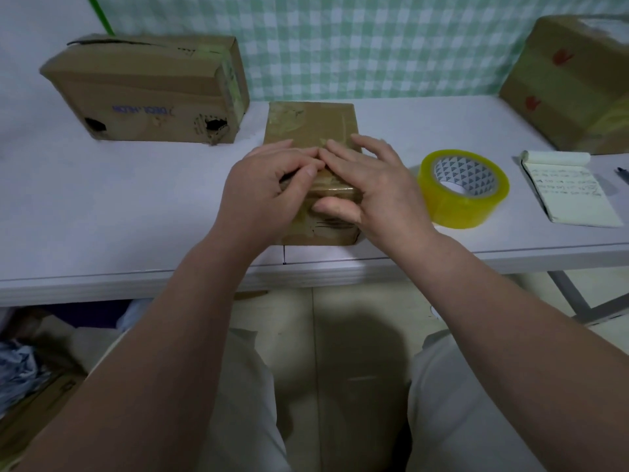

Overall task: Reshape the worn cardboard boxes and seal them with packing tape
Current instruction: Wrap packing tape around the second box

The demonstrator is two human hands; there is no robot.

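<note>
Cardboard formed the small box (308, 127), which lay at the near middle of the white table (136, 206). The left hand (269, 189) gripped its left near edge, fingers curled, thumb pressed on top. The right hand (371, 185) lay spread on the top, fingers straight, thumb against the near face. The tape roll (463, 189) lay just to the right. 2 larger boxes sat apart: the holed box (143, 90) far left, the red-marked box (571, 83) far right.
</note>
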